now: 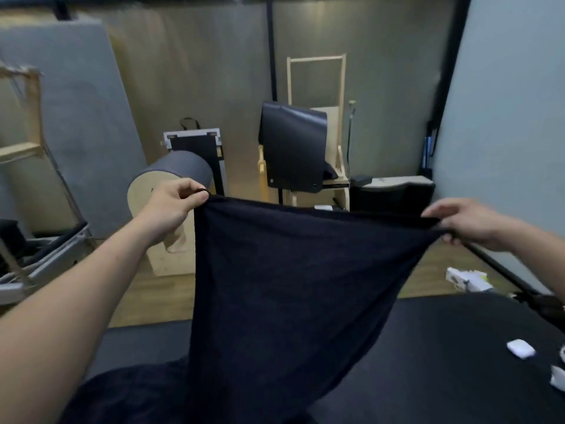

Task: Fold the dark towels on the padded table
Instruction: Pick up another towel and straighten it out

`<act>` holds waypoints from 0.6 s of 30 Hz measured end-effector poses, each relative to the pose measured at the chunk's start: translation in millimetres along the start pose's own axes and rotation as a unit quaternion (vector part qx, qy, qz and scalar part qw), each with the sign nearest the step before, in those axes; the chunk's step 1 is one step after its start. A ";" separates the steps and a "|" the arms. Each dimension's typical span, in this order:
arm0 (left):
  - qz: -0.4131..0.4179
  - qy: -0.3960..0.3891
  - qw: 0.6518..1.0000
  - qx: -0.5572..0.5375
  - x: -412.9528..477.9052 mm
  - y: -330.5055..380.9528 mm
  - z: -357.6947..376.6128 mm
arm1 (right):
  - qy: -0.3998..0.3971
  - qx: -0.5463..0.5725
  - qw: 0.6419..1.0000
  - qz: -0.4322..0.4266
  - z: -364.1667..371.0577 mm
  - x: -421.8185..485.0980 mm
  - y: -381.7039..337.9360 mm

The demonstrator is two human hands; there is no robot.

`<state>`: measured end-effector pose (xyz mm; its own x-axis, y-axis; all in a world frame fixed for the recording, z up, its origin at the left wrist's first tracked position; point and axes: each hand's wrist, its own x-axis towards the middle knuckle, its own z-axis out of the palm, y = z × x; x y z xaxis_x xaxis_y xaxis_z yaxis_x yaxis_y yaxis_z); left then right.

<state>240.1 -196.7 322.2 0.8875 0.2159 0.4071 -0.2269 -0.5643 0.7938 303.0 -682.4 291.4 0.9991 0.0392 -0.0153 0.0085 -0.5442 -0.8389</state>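
A dark navy towel [284, 286] hangs stretched in the air in front of me, its top edge pulled taut between both hands. My left hand [171, 209] pinches the top left corner. My right hand [467, 223] grips the top right corner. The towel's lower part drapes down onto the black padded table [428, 362]. More dark cloth [122, 396] lies bunched on the table at the lower left, partly hidden by my left forearm.
A small white case [520, 348] and white scraps [558, 382] lie on the table's right side. A black pole [504, 278] slants past my right hand. Beyond the table stand a padded barrel [171, 185], a wooden chair with a dark mat [293, 148], and a white box [464, 280] on the floor.
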 end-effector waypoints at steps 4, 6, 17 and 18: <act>0.012 0.075 0.991 -0.108 40.5 51.4 -6.7 | 0.052 0.200 0.978 -0.042 -50.2 4.3 -84.4; -0.003 0.075 0.993 -0.096 51.1 59.6 -3.8 | -0.045 0.133 0.990 0.025 -57.6 -5.5 -96.6; 0.093 -0.003 0.985 -0.146 48.2 136.4 -16.7 | 0.112 -0.342 0.929 0.092 -90.9 5.1 -105.6; 0.094 -0.033 0.987 -0.123 34.4 132.5 -2.4 | 0.143 -0.426 0.890 0.074 -76.0 4.1 -98.3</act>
<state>239.6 -262.2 442.5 0.8431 0.0694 0.5332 -0.4729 -0.3761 0.7968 309.4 -692.4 415.2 0.9604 -0.2350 0.1498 -0.2184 -0.9685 -0.1193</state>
